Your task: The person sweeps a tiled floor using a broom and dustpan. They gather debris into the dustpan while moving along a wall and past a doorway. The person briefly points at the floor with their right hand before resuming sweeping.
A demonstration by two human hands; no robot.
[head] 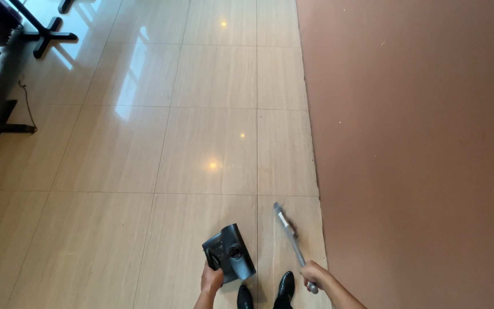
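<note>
Vacuum head (231, 253) at 6 o'clock on tiled floor (144, 149) is being gripped by left hand (211, 278) — grey tube (291, 234) being clenched in right hand (314, 273); refitting seemingly needed, tube aligned to socket.

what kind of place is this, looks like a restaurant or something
Likely a dining hall or restaurant floor, though that is uncertain: glossy beige floor tiles, a brownish-red carpet beside them, and black cross-shaped table bases at the top left.
</note>
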